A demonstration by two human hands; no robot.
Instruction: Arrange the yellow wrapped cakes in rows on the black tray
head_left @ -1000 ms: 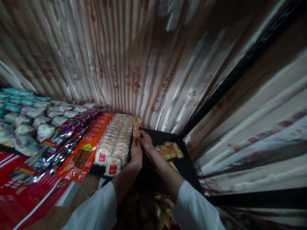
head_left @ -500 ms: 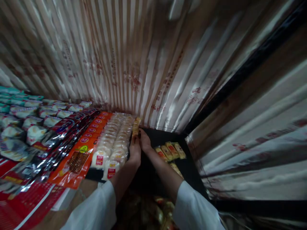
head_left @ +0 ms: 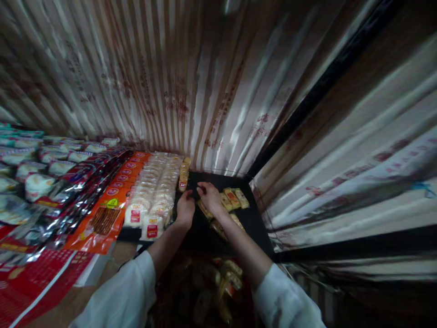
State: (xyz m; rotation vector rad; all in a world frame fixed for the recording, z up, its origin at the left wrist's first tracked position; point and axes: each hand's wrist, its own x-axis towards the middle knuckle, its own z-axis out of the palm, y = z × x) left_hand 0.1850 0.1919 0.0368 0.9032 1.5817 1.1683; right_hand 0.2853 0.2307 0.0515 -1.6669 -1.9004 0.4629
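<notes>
**Where the white packs (head_left: 159, 182) end, a slim yellow row (head_left: 183, 174) begins**

Although both our hands are near the yellow row, neither visibly grips it. Our left hand (head_left: 185, 209), half curled with the thumb up, is just below the row's near end; our right hand (head_left: 209, 197) has its fingers bent inward, close to the left thumb but apart from it. Both look empty, though in this dim light we cannot tell whether something tiny sits in either pinch.

To tidy such a row well, we judge it best to brace its near end with the left hand and nudge its side with the right fingertips, pressing lightly so nothing crumbles. Keeping the left wrist clear of the white packs should stop their film snagging.

Beyond our left hand, the yellow row is narrow and upright-looking, in shiny wrap. To that hand's left, the white packs overlap like scales, pale rounds under crinkled clear film with red labels; farther left lies a flat, glossy orange bag (head_left: 107, 216). Right of and below our right hand, oblong loose packets (head_left: 234, 199) rest on the matt black table (head_left: 201, 234). Nearer us than both hands, jumbled packets (head_left: 227, 284) glint dimly. Past our fingertips rises pleated, printed sheeting (head_left: 191, 91).
</notes>
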